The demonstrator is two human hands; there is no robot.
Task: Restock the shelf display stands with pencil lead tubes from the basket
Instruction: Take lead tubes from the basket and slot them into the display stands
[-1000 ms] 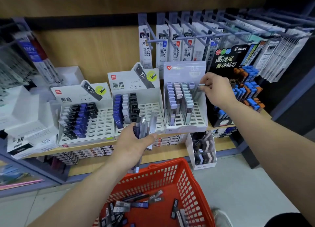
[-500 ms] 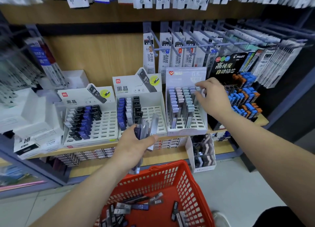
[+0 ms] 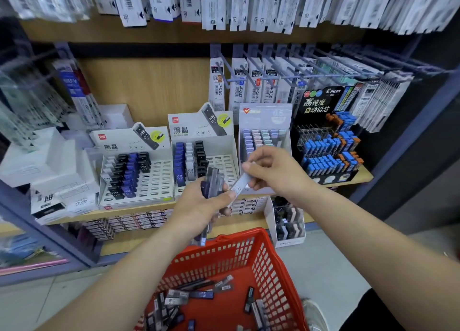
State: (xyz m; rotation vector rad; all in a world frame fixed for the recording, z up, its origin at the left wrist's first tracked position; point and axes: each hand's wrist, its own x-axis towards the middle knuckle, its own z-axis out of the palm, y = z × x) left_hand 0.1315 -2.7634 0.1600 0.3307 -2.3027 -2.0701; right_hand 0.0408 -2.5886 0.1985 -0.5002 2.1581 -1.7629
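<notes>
My left hand [image 3: 202, 204] grips a bundle of lead tubes [image 3: 213, 184] upright in front of the shelf. My right hand [image 3: 275, 169] pinches the top of one pale tube [image 3: 239, 185] whose lower end lies against my left thumb. Behind the hands stand three white display stands: a left one [image 3: 135, 167] with black and blue tubes, a middle one [image 3: 202, 156], and a right one [image 3: 265, 136] with pastel-capped tubes, partly hidden by my right hand. The red basket [image 3: 239, 258] below holds several loose tubes [image 3: 196, 293].
A black Pilot stand [image 3: 327, 141] with blue and orange tubes sits right of the white stands. Refill packs hang on hooks [image 3: 261, 74] above. White boxes [image 3: 49, 171] crowd the shelf's left end. A small white box [image 3: 286, 225] stands on the floor beside the basket.
My right hand has come back from the right stand to my left hand and now pinches a pale tube at the bundle. The camera has tilted slightly downward.
</notes>
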